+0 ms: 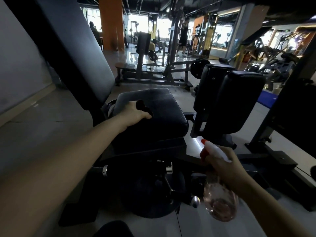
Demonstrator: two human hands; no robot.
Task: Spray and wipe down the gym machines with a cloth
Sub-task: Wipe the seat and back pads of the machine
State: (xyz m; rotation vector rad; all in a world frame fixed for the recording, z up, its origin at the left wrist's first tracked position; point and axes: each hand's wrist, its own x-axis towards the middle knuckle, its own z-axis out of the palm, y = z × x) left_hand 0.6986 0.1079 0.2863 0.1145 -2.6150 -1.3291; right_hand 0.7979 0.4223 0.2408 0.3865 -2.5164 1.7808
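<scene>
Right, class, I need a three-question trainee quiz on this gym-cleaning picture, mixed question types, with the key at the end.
1. True or false: the left hand holds a dark cloth against the seat pad.
2. Which hand holds the spray bottle? A: left. B: right.
3. Fill in: the bottle's nozzle is coloured ___.
Key: 1 true; 2 B, the right hand; 3 red.

dim foreground, blown-out windows (136,19) behind, wide-angle edge warping
</scene>
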